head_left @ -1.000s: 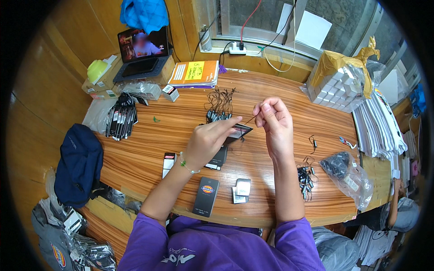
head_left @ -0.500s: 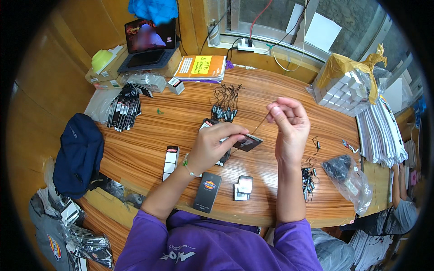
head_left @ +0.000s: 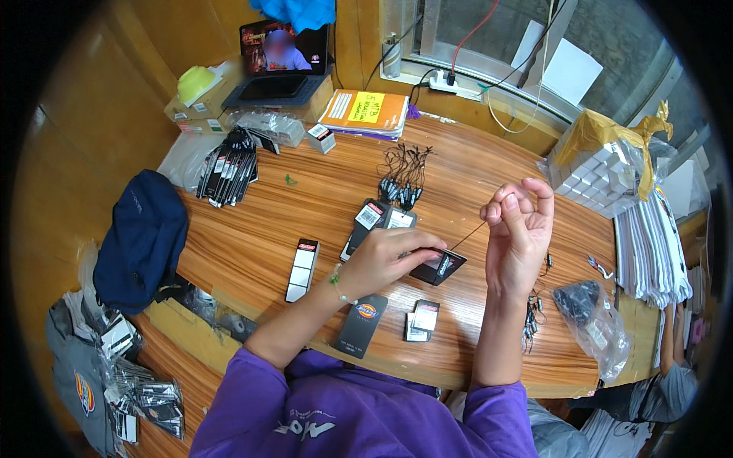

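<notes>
My left hand (head_left: pixel 397 258) grips a small black hang tag (head_left: pixel 435 272) by its edge, over the middle of the table. A thin dark cord (head_left: pixel 467 237) runs taut from the tag to my right hand (head_left: pixel 521 233), which pinches its end between thumb and forefinger. At the tag, a small dark piece with pale marks (head_left: pixel 444 265) shows beside my left fingertips. Below my left wrist lie a dark grey tag (head_left: pixel 360 328) and a long tag with white panels (head_left: pixel 301 273). Other black tags with white labels (head_left: pixel 369 217) rest just beyond my left hand.
Several looped black cords (head_left: pixel 402 179) lie beyond my hands, with more (head_left: pixel 532 320) beside my right forearm. Small white-labelled cards (head_left: pixel 422 320) sit near the front edge. Bundled tags (head_left: pixel 227 169), notebooks (head_left: pixel 365 114), a bagged box (head_left: pixel 595 156) and a plastic bag (head_left: pixel 599 328) surround the work spot.
The held tag has come lower and nearer to me and turned, showing more of its face. My right hand keeps the cord stretched. The whole view has shifted slightly.
</notes>
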A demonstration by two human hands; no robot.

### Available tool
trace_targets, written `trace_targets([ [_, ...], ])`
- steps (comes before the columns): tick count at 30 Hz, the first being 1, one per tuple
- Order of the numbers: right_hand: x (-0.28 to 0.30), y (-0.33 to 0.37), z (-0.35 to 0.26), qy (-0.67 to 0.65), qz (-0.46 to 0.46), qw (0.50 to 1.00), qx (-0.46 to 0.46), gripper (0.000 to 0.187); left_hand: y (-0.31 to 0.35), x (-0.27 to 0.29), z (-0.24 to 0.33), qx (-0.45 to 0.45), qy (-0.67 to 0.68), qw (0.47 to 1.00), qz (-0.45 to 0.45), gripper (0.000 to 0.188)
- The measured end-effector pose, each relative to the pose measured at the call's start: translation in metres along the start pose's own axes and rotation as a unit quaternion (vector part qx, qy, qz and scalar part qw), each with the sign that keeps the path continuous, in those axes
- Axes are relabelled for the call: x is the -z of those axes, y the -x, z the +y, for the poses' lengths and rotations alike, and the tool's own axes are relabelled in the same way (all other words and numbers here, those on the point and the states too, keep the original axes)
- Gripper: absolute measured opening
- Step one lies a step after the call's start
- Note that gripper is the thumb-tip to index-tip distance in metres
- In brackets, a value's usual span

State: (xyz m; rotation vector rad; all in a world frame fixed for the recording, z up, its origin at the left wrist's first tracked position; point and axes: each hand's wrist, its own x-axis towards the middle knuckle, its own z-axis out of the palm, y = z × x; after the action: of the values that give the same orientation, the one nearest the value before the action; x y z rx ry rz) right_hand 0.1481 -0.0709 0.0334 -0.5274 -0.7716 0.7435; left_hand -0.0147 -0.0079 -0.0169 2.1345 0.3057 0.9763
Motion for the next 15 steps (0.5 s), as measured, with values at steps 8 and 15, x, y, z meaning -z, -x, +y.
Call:
trace_targets([
  [8, -0.001, 0.002, -0.003, 0.086, 0.009, 0.996, -0.038, 0.016, 0.026, 0.061, -0.015, 0.186, 0.019, 0.98, 0.066, 0.027],
  [15, 0.01, -0.006, -0.005, 0.104, 0.002, 0.994, -0.043, 0.017, 0.109, 0.132, -0.056, 0.355, -0.132, 0.922, -0.075, 0.041],
])
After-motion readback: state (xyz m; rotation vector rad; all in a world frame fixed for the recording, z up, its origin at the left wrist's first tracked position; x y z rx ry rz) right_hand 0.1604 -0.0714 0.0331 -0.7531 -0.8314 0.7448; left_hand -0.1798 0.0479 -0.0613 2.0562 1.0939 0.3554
